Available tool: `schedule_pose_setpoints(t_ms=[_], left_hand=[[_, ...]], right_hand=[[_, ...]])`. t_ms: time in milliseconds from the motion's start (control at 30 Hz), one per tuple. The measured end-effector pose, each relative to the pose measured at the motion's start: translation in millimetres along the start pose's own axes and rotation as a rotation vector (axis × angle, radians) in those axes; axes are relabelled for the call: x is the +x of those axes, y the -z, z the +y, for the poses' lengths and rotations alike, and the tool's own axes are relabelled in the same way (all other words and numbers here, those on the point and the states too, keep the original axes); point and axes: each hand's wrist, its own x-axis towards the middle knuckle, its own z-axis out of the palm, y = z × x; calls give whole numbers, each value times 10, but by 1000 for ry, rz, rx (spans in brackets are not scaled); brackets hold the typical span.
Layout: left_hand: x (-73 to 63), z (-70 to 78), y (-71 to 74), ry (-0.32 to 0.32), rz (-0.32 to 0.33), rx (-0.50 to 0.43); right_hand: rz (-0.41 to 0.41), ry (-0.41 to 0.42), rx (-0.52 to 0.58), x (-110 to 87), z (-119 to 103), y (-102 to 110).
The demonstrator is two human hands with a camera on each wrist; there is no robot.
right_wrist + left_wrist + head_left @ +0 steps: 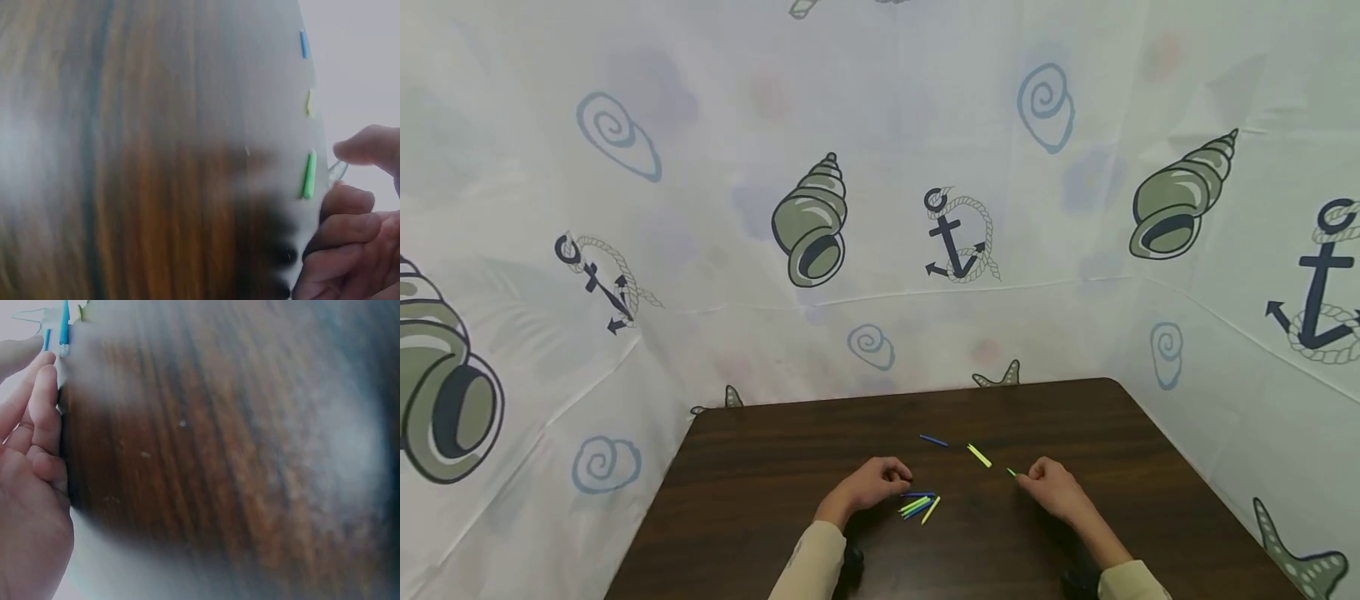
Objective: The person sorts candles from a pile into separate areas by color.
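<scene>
- right grip (1054, 486): thumb and forefinger look parted, perhaps leaving room for something thin; the other fingers curl.
- green stick (1011, 472), lower right of the head view: just off those fingertips, not between them.
- left grip (868, 483), lower centre: curled near a blue stick (918, 495); whether it pinches, i cannot tell.
- stick pile (915, 505), just right of it, seemingly bunched for easy reach.
- yellow sticks (979, 455): higher up the desk (760, 467).

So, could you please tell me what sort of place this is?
Probably a screened-off tabletop workspace: a dark table, pale fabric printed with shells and anchors behind and beside it, and coloured sticks on top.
</scene>
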Motion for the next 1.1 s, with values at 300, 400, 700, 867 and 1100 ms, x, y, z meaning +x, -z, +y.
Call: schedule_pose_setpoints(t_ms=[300,400,700,867,1100], left_hand=[[-11,-54,-3,31,0,-56],[-16,-53,-9,36,-7,-69],[-28,-1,-29,13,-13,-68],[-23,-6,-46,33,0,-64],[3,-13,-66,41,17,-68]], right_hand=[[74,85,19,39,-286,-233],[70,121,47,35,-436,-309],[-7,123,81,22,-661,-524],[-145,236,85,37,-696,-596],[-213,306,81,67,-760,-694]])
